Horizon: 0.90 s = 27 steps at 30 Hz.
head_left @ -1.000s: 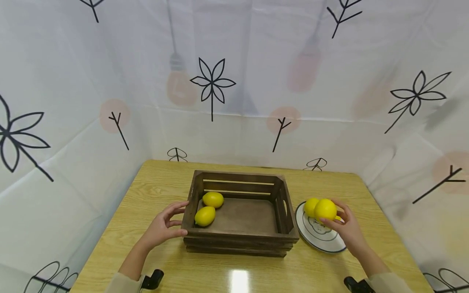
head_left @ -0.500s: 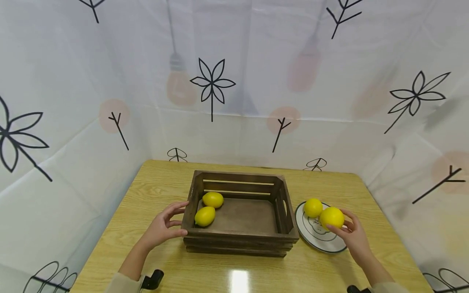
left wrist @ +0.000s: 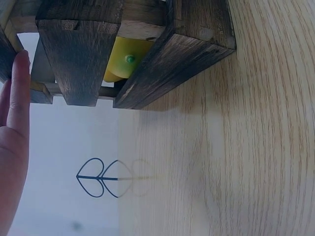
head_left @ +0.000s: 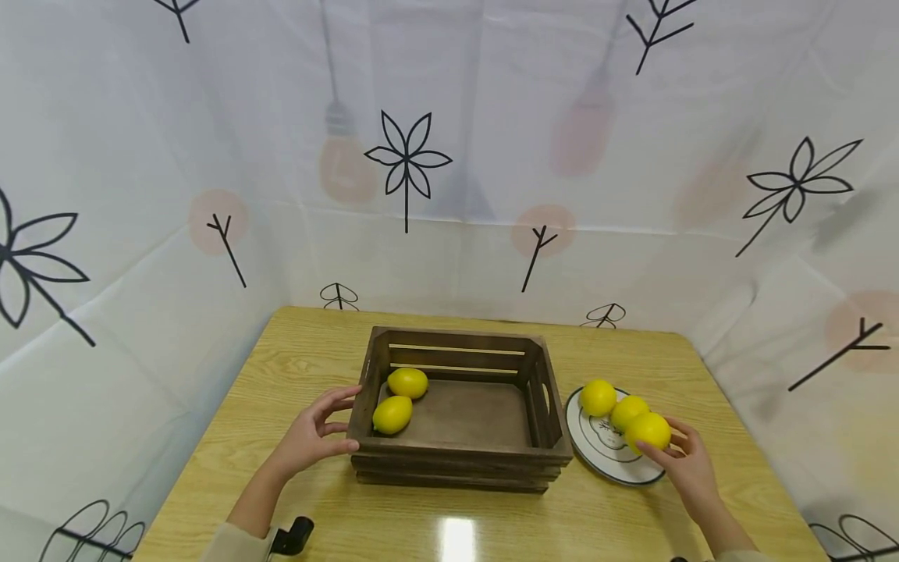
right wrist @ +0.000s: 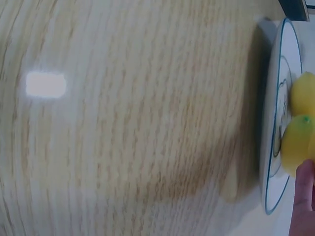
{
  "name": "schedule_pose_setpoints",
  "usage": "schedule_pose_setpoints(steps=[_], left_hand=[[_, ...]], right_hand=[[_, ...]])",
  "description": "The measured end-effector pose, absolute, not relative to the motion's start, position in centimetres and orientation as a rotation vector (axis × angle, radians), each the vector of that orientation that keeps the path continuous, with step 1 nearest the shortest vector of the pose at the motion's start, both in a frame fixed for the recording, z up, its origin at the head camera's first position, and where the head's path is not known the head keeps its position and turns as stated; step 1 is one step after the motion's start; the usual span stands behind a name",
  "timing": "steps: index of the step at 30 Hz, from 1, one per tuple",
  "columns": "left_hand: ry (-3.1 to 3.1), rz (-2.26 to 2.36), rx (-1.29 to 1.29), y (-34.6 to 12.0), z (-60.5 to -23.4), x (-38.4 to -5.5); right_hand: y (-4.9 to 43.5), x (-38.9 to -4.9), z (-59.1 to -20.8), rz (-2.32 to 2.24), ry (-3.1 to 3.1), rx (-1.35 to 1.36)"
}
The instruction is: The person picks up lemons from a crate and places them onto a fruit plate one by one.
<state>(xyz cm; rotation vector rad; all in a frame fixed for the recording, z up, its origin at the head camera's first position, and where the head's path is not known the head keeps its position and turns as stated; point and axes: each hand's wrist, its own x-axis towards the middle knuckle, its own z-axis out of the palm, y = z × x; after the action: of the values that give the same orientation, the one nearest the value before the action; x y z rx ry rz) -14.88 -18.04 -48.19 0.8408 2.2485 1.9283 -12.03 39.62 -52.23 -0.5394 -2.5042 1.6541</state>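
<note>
On the right, a white plate [head_left: 602,457] with a dark rim carries yellow lemons; two lie on it, a back lemon [head_left: 598,398] and a middle lemon [head_left: 630,414]. My right hand [head_left: 691,467] holds a third lemon [head_left: 648,432] between thumb and fingers, over the plate's right part. In the right wrist view, a fingertip touches that lemon [right wrist: 297,145]. At the left, my left hand [head_left: 312,433] rests its fingertips and thumb against the left end of a brown wooden crate [head_left: 463,460]. Inside the crate lie two lemons, a far one [head_left: 408,383] and a near one [head_left: 392,414].
A light wooden table [head_left: 323,343] lies under everything. The crate stands in the middle, with the plate close to its right end. White cloth [head_left: 463,265] printed with plants hangs behind and on both sides.
My right hand has moved rightward and toward me with its lemon, uncovering the middle lemon on the plate. The left hand and the crate have stayed where they were.
</note>
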Motion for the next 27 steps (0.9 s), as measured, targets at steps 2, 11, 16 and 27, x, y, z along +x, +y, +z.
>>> schedule_pose_setpoints(steps=[2, 11, 16, 27], left_hand=[[2.25, 1.927, 0.852, -18.0, -48.2, -14.9], [2.252, 1.933, 0.83, -18.0, -48.4, -14.9], [2.254, 1.932, 0.84, -18.1, -48.4, -14.9], [2.261, 1.931, 0.833, -18.0, -48.3, -14.9]], right_hand=[[40.1, -12.2, -53.0, 1.632, -2.487, -0.526], [40.4, -12.2, -53.0, 1.526, -2.569, -0.659], [40.4, -12.3, -53.2, 1.415, -2.621, -0.653], [40.5, -12.7, -52.9, 1.413, -2.696, -0.646]])
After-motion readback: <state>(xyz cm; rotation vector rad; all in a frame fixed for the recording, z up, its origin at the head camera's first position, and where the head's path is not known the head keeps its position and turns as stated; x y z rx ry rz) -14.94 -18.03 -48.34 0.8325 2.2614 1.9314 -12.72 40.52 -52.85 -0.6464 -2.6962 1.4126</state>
